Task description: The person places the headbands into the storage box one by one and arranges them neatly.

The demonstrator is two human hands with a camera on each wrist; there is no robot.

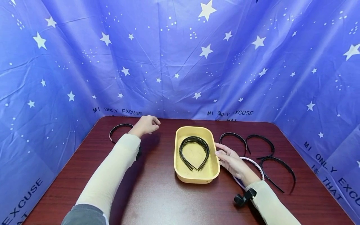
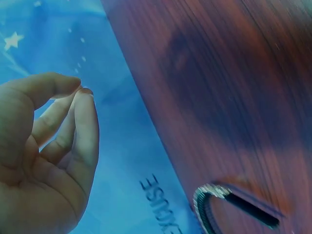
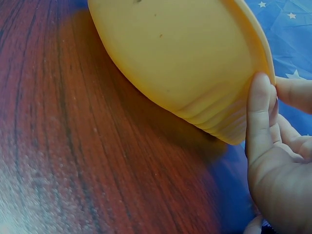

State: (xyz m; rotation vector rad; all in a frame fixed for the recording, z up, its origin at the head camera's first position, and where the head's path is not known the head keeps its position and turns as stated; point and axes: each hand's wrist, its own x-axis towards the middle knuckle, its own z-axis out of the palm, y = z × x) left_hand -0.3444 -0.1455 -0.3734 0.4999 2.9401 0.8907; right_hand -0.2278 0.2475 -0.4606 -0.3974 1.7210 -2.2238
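A yellow plastic basin (image 1: 178, 175) stands near the middle of the table, with several black toothed headbands (image 1: 194, 139) stacked inside it. My right hand (image 1: 233, 162) holds the basin's right side at the rim; in the right wrist view its thumb lies on the outer wall. My left hand (image 1: 146, 125) is in the air left of the basin, palm turned inward. In the left wrist view its thumb and fingertip meet, and I see nothing between them. Behind the left wrist lies another dark headband (image 1: 121, 125), partly hidden by the arm.
Right of the basin lie black headbands (image 1: 232, 134), (image 1: 264, 137), (image 1: 284, 162) and a white twisted headband (image 1: 256, 164), partly beneath the right wrist. A blue star-printed curtain (image 1: 168, 62) closes off the back and sides of the brown table (image 1: 157, 200).
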